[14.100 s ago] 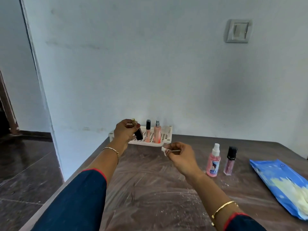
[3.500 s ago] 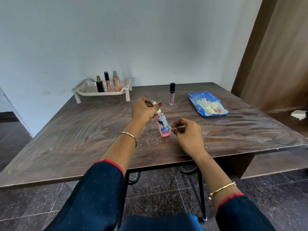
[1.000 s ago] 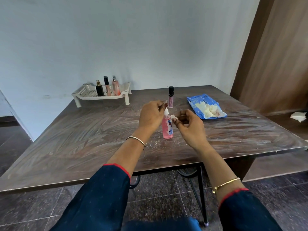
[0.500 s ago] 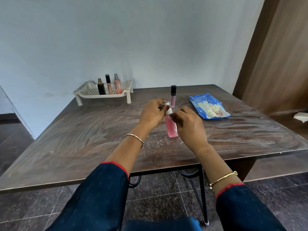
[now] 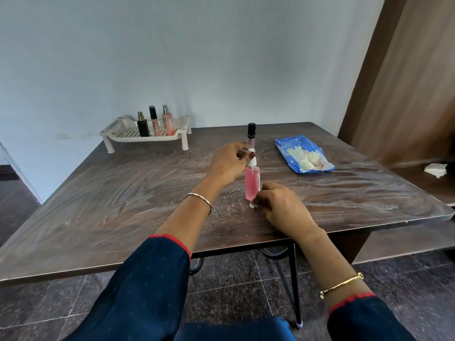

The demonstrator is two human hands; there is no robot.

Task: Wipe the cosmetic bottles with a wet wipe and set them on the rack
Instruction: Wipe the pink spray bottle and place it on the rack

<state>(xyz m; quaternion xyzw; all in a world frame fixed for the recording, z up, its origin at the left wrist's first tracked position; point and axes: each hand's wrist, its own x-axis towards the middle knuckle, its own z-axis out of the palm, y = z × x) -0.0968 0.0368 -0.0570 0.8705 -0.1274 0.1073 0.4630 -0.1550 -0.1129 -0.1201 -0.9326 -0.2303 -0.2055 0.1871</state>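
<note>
A pink spray bottle [image 5: 252,182] with a white cap stands upright on the brown table [image 5: 123,193]. My left hand [image 5: 229,163] pinches its white cap. My right hand [image 5: 280,205] presses a small white wet wipe [image 5: 252,205] against the bottle's base. Behind them stands a pink lip-gloss tube [image 5: 251,135] with a black cap. At the back left, the white rack [image 5: 123,132] holds a black bottle [image 5: 142,125], a slim black-capped tube [image 5: 154,121] and a peach spray bottle [image 5: 168,121].
A blue wet-wipe pack [image 5: 302,155], open with wipes showing, lies on the right of the table. Small crumbs are scattered near the bottle. A wooden panel and a lower shelf with a crumpled white tissue [image 5: 435,169] are on the right.
My right hand has slid the wipe down the pink bottle from its neck to its base. My left hand keeps hold of the cap.
</note>
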